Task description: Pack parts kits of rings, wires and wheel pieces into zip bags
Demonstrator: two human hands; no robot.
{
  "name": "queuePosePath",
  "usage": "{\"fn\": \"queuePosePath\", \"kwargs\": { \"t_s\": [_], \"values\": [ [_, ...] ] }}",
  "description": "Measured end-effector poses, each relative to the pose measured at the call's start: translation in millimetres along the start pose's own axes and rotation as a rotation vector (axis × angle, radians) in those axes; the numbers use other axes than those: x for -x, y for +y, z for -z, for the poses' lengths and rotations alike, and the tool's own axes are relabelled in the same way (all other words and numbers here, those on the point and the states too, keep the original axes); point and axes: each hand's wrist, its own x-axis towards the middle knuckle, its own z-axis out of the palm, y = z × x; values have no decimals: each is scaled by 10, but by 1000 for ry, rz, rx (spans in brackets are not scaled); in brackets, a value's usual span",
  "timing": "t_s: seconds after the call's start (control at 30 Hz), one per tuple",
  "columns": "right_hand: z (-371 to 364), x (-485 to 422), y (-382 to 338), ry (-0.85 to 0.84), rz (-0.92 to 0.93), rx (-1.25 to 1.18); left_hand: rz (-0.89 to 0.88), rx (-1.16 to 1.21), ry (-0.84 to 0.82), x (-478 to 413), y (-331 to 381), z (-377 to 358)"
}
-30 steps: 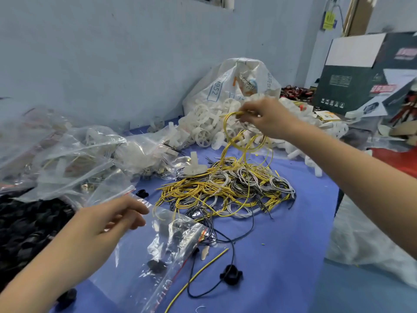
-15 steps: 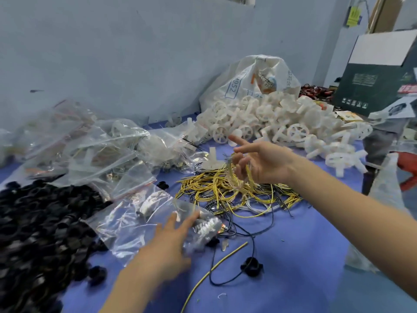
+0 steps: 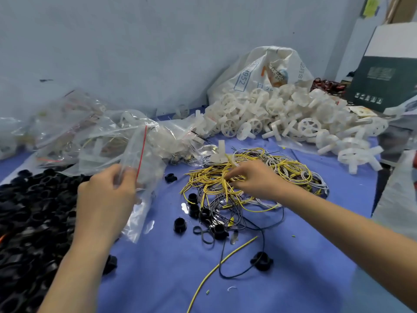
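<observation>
Your zip bag [image 3: 140, 211] is thin clear film, nearly weightless and slippery. It hangs limp from your left hand [image 3: 106, 195], whose thumb and fingers pinch it by the red seal line, over the left-centre of the blue table cover [image 3: 158, 279]. Keep hold near that mouth edge, or the film will likely fold shut.

Your right hand [image 3: 255, 177] rests on the yellow wires [image 3: 209, 179] at mid-table, fingertips curled down and pinching strands. These look light, springy and tangled, so take a whole coil rather than a loose end.

The black rings [image 3: 29, 222] heaped at left look hard and apt to roll. The white wheel pieces [image 3: 282, 114] behind look rigid.

The woven sack [image 3: 244, 80] reads "1952". Its other print and the dark box [image 3: 383, 84] lettering are illegible.
</observation>
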Motion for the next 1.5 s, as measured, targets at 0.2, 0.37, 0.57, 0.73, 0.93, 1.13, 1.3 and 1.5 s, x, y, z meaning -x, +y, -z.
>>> {"fn": "queuePosePath", "kwargs": {
  "t_s": [0.2,0.37,0.57,0.73,0.93,1.13,1.3,1.5],
  "values": [
    [-292,-75,-47,-115,151,156,51,26,11,15,18,49],
    [-248,-41,-155,50,244,143,57,0,-5,-13,-14,74],
    [-296,7,-104,-172,133,299,1,-26,-6,0,-21,91],
    [-194,98,26,-190,141,305,12,-9,-23,-15,-12,95],
    [-104,163,131,-270,129,216,37,66,70,7,20,85],
    [142,51,127,-418,35,115,32,101,73,12,7,121],
    [16,-164,-28,-165,191,188,63,92,41,19,33,117],
    [-256,-282,-23,-229,376,515,72,69,11,5,44,136]
  ]
}}
